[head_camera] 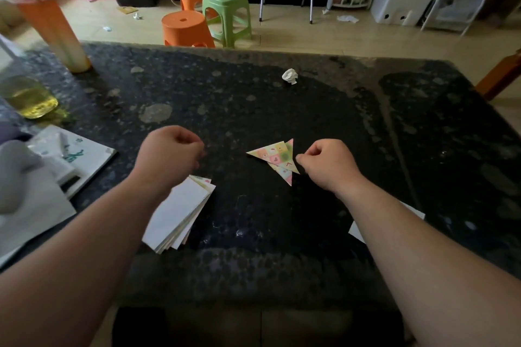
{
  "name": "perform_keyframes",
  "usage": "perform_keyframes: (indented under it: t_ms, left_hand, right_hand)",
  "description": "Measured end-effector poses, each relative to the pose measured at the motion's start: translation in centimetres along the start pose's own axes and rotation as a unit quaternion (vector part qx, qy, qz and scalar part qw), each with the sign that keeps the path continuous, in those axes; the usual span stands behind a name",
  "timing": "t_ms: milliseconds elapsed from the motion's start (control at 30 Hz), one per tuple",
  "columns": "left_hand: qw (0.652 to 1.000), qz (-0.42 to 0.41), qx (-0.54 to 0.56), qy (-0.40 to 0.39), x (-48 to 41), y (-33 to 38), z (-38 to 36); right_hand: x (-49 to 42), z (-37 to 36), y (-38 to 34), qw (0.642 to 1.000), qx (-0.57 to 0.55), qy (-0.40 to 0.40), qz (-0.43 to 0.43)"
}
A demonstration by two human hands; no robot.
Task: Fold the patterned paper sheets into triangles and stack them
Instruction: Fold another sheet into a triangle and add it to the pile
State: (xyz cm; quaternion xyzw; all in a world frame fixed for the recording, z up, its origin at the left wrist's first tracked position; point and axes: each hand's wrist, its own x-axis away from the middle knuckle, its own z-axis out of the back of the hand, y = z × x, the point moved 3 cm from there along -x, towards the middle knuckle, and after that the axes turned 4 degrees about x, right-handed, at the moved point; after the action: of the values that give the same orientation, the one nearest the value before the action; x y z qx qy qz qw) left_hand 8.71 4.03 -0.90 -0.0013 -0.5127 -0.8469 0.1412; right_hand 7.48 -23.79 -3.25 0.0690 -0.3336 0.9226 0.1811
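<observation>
Right hand, fingers curled, sits just right of the folded pastel patterned paper triangles stacked mid-frame on the dark speckled stone table; whether it pinches them I cannot tell. Left hand is a closed fist holding nothing, above the white-backed pile of unfolded paper sheets, lower left of centre.

1 crumpled tissue lies on the dark table.
</observation>
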Motion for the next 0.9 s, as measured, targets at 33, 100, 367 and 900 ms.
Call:
perform_keyframes:
  t_ms: [33,100,367,900]
  left_hand:
    - [0.998,-0.005,-0.054,-0.013,0.1,-0.6,0.7]
    - [0.987,-0.005,-0.154,-0.055,0.5,-1.9,1.5]
    - [0.937,0.048,-0.328,-0.11,1.9,-6.9,6.1]
    - [0.945,0.007,-0.32,-0.067,3.6,-8.5,6.8]
  right_hand:
    - [0.3,-0.3,-0.1,1.0,0.011,-0.019,0.009]
    - [1.0,-1.2,-0.6,0.997,0.025,-0.059,0.03]
    - [6.4,-6.8,-5.3,0.973,0.067,-0.193,0.103]
    - [9.2,-13.8,-11.0,0.981,0.136,-0.08,0.115]
